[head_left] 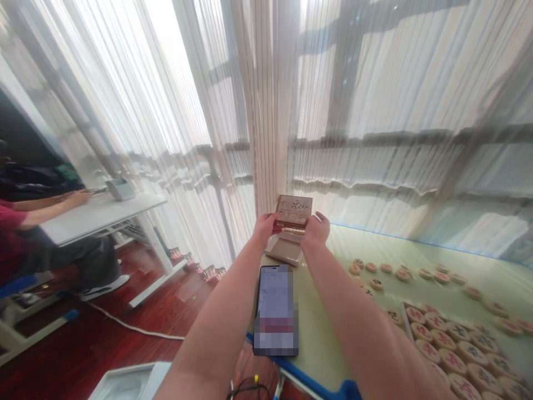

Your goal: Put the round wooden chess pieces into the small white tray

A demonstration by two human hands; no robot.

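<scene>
Both of my arms reach forward over the near left part of a light green table. My left hand (266,228) grips the left edge of a brown box lid (295,210) printed with Chinese characters. On its other side, my right hand (316,228) has its fingers closed round the right edge. Just beneath the lid lies a shallow open box (285,250), partly covered by my right wrist. A phone (275,311) with its screen lit rests on the table between my forearms.
Round wooden Chinese chess pieces (403,274) are scattered on the green table (375,244). A tray (408,325) of pieces stands at right. At left, a person's arm (54,211) rests on a white desk (137,208). A cable (137,331) crosses the floor; sheer curtains (270,111) hang behind.
</scene>
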